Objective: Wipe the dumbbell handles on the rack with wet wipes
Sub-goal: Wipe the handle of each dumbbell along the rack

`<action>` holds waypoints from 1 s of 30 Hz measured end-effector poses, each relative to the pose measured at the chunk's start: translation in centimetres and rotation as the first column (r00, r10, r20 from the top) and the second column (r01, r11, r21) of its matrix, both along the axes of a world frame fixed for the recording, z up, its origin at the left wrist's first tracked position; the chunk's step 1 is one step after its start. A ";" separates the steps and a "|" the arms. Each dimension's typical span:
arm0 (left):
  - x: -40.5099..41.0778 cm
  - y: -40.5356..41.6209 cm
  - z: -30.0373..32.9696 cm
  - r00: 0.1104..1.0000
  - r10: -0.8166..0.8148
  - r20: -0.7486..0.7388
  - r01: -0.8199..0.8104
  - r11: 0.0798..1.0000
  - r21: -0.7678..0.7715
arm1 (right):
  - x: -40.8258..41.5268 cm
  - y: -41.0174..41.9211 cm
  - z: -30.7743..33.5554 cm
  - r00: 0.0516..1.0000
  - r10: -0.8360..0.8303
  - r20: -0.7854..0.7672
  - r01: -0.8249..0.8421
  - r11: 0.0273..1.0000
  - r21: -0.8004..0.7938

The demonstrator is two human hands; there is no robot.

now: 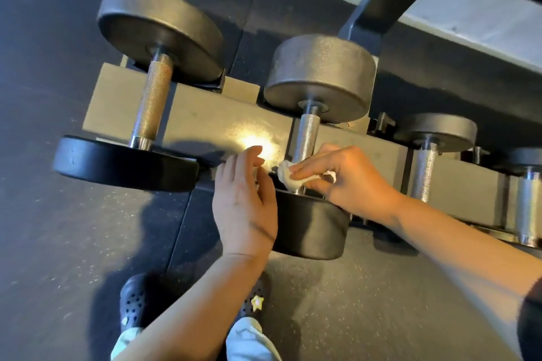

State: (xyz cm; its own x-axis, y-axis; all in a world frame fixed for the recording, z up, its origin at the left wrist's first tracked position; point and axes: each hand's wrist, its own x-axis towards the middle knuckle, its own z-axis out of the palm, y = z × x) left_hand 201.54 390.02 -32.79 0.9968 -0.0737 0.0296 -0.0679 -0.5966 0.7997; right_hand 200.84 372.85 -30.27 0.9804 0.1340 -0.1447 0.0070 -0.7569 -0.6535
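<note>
Head view: right hand (pixel 346 176) fingers pinching wet wipe (pixel 289 177) against near end of second dumbbell handle (pixel 305 138) on rack (pixel 205 123). Left hand (pixel 245 199) loosely curled beside, possibly holding something pale. Risk: wipe bunching, skipping knurling; upper handle unwiped.

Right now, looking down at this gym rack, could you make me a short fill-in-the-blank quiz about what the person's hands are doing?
1. The right hand presses a white ____ against the near end of the second dumbbell's handle.
2. The left hand grips no dumbbell; it hovers beside that dumbbell's near ____ weight head.
3. The leftmost dumbbell's knurled handle has ____ hands on it.

Missing words: wet wipe; black; no
</note>
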 end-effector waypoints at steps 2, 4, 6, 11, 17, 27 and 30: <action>0.0 0.0 0.3 1.000 -0.001 -0.017 0.001 1.000 0.022 | -0.1 0.1 0.1 0.997 -0.042 -0.063 0.044 0.998 0.033; 0.3 -0.1 0.8 1.000 -0.005 -0.005 0.005 0.999 0.049 | 0.0 0.2 0.3 0.984 -0.178 -0.010 0.178 0.981 0.072; 1.1 -0.6 1.5 0.999 -0.010 0.031 0.008 0.999 0.053 | 0.5 0.0 0.5 0.917 -0.355 0.181 0.337 0.933 0.123; 2.1 -2.9 2.4 0.999 -0.036 0.013 0.035 0.998 0.059 | 2.4 -0.7 -1.3 0.802 -0.439 0.406 0.438 0.893 0.102; 2.0 -3.1 2.0 0.995 -0.041 -0.090 0.052 0.991 0.120 | 1.3 -0.4 -1.8 0.867 -0.377 0.325 0.397 0.918 0.007; 1.9 -2.7 1.9 0.990 -0.125 -0.069 0.129 0.990 0.056 | -1.5 -0.9 -1.8 0.954 -0.266 -0.142 0.298 0.905 0.303; 1.9 -2.9 1.8 0.994 -0.090 -0.066 0.094 0.993 0.065 | -1.3 -1.2 -2.0 0.900 -0.424 -0.103 0.435 0.858 0.271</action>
State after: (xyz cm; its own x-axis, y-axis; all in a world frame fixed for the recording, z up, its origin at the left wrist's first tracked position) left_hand 203.44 387.11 -31.02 0.9854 -0.1651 -0.0414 -0.0759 -0.6434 0.7617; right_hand 199.56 371.61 -32.23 0.9444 -0.2588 -0.2029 -0.3057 -0.4638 -0.8315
